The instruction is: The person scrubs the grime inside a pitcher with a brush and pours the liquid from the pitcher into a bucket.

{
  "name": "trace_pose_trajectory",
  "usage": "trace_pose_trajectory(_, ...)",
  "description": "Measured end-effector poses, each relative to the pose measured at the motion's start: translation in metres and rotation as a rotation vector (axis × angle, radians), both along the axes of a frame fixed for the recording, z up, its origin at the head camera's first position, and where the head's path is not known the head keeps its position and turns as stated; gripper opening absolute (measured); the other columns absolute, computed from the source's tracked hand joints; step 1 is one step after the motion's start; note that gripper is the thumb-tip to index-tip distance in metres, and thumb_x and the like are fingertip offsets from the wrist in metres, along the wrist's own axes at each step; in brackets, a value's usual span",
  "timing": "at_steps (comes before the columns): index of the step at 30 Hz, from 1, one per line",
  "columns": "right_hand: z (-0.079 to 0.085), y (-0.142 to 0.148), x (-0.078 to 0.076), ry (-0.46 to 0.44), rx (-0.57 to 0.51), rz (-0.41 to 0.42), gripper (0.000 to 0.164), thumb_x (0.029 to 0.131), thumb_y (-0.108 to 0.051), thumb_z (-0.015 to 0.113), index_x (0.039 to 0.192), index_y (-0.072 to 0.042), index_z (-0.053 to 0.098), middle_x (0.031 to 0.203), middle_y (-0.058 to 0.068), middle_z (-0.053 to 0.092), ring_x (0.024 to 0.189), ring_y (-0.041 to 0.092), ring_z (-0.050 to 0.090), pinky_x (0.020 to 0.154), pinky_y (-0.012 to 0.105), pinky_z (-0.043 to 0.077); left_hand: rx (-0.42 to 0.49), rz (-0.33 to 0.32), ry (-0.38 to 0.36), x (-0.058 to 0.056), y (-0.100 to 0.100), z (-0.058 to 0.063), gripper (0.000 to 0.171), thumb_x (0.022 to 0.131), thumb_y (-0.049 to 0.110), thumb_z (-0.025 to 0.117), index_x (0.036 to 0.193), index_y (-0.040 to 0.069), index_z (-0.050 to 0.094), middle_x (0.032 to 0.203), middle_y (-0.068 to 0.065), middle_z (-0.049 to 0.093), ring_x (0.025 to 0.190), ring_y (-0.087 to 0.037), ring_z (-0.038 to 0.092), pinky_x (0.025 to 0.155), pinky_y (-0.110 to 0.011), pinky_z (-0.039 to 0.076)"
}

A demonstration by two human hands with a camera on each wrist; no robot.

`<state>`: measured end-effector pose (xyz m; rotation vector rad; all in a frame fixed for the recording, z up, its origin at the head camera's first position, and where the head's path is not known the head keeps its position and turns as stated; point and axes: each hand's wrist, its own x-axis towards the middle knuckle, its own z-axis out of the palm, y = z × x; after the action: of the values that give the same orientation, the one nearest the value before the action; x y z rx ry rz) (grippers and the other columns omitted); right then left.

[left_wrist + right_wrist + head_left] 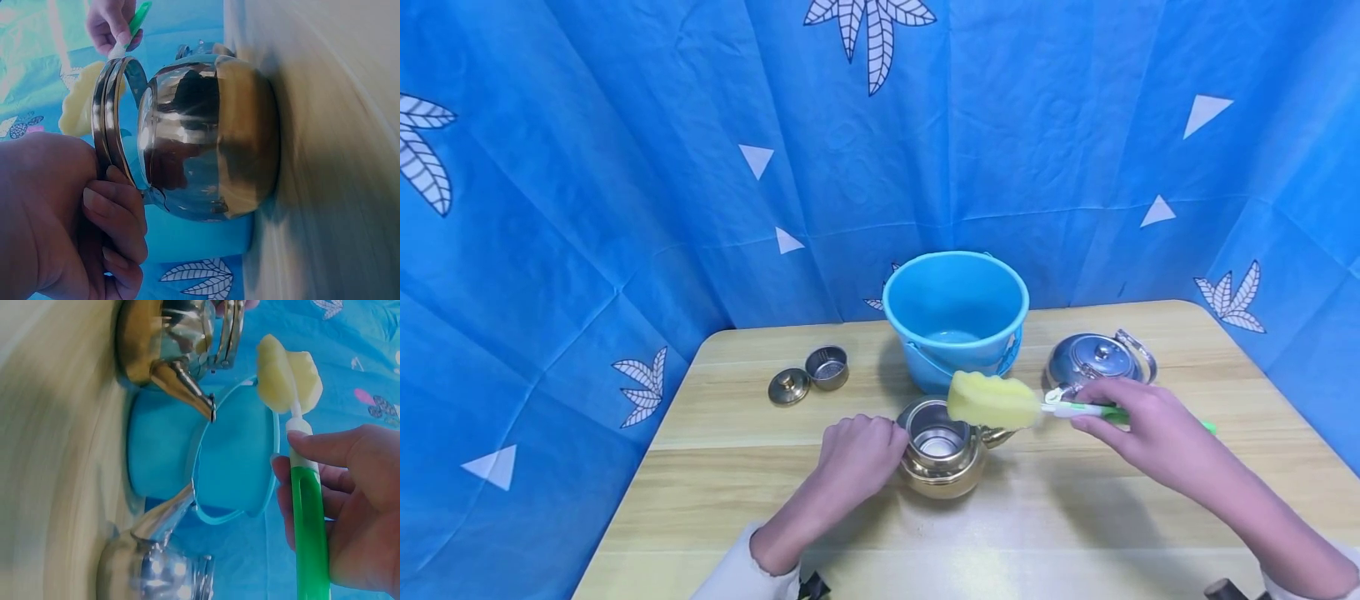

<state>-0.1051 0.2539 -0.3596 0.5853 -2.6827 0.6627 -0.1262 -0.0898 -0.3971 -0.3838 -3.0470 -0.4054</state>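
A gold-toned metal teapot stands upright on the table without a lid, its spout to the right. My left hand grips its handle with curled fingers. In my right hand is a bottle brush with a yellow sponge head and a green-and-white handle. The thumb presses along the white part of that handle. From the head view the sponge overlaps the right side of the teapot's open mouth; in the right wrist view it points away from the hand.
Behind the teapot stands a light blue bucket. A silver kettle with its lid on sits at the back right, just beyond my right hand. To the left lie a small lid and a metal strainer. Blue curtain surrounds the wooden table.
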Motion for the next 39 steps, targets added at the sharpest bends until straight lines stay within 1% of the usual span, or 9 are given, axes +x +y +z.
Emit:
trace_pose_trajectory(7,-0.004,0.015,0.007,-0.096,-0.017,-0.065,0.018,0.083,-0.027,0.078,0.097,-0.020,0.068,0.081,-0.009,0.063,0.069,0.000,0.046,0.058,0.021,0.042,0.012,0.013,-0.010,0.000,-0.003,0.000,0.046,0.097,0.033,0.042,0.052,0.022,0.042,0.047,0.005,0.040,0.045,-0.015,0.040,0.044,-0.031,0.032)
trace_pose_trajectory(13,-0.008,0.033,0.015,-0.168,-0.043,-0.116,0.019,0.084,-0.030,0.077,0.099,-0.023,0.067,0.081,-0.005,0.062,0.064,-0.001,0.044,0.054,0.021,0.038,0.003,0.023,-0.012,0.000,-0.006,0.000,0.046,0.097,0.034,0.043,0.052,0.022,0.042,0.047,0.004,0.040,0.046,-0.016,0.040,0.045,-0.032,0.032)
trace_pose_trajectory(18,-0.016,0.050,0.020,-0.230,-0.080,-0.186,0.021,0.083,-0.032,0.077,0.100,-0.022,0.068,0.079,-0.008,0.063,0.065,-0.001,0.044,0.055,0.022,0.037,-0.002,0.026,-0.008,0.000,-0.007,-0.001,0.046,0.096,0.034,0.043,0.052,0.022,0.042,0.047,0.005,0.039,0.046,-0.016,0.040,0.044,-0.033,0.031)
trace_pose_trajectory(21,-0.023,0.060,0.024,-0.250,-0.108,-0.213,0.021,0.084,-0.030,0.077,0.099,-0.021,0.068,0.078,-0.011,0.064,0.066,-0.001,0.045,0.055,0.021,0.037,-0.015,0.026,-0.003,0.000,-0.007,-0.001,0.046,0.096,0.034,0.043,0.052,0.022,0.041,0.047,0.004,0.038,0.046,-0.017,0.040,0.043,-0.034,0.031)
trace_pose_trajectory(25,-0.030,0.072,0.029,-0.261,-0.123,-0.257,0.019,0.084,-0.032,0.077,0.097,-0.023,0.067,0.078,-0.014,0.064,0.068,-0.001,0.046,0.056,0.021,0.035,-0.031,0.028,-0.002,0.000,-0.006,0.000,0.046,0.097,0.034,0.042,0.052,0.022,0.041,0.047,0.004,0.038,0.046,-0.018,0.040,0.042,-0.034,0.031)
trace_pose_trajectory(28,-0.034,0.080,0.033,-0.278,-0.117,-0.306,0.020,0.084,-0.036,0.076,0.098,-0.025,0.067,0.079,-0.016,0.065,0.069,-0.005,0.046,0.057,0.021,0.034,-0.034,0.032,-0.009,0.001,-0.006,0.000,0.046,0.097,0.034,0.041,0.053,0.022,0.041,0.048,0.004,0.039,0.046,-0.018,0.040,0.043,-0.034,0.031)
trace_pose_trajectory(32,-0.039,0.091,0.038,-0.297,-0.131,-0.345,0.023,0.084,-0.037,0.076,0.100,-0.022,0.068,0.081,-0.021,0.065,0.073,-0.013,0.045,0.057,0.020,0.034,-0.033,0.033,-0.017,0.001,-0.006,0.000,0.046,0.097,0.034,0.041,0.053,0.022,0.041,0.048,0.003,0.038,0.047,-0.017,0.040,0.042,-0.034,0.031)
trace_pose_trajectory(37,-0.046,0.104,0.041,-0.327,-0.153,-0.382,0.030,0.085,-0.037,0.076,0.104,-0.016,0.068,0.084,-0.028,0.061,0.078,-0.023,0.039,0.057,0.017,0.035,-0.028,0.038,-0.027,0.001,-0.006,0.000,0.046,0.097,0.034,0.041,0.053,0.022,0.041,0.048,0.003,0.039,0.047,-0.018,0.041,0.042,-0.034,0.031)
trace_pose_trajectory(39,-0.050,0.109,0.042,-0.347,-0.162,-0.401,0.034,0.085,-0.037,0.075,0.106,-0.012,0.068,0.087,-0.024,0.062,0.079,-0.027,0.036,0.057,0.015,0.035,-0.028,0.039,-0.029,0.001,-0.006,-0.001,0.046,0.097,0.034,0.041,0.053,0.022,0.041,0.049,0.003,0.039,0.047,-0.018,0.041,0.042,-0.034,0.032)
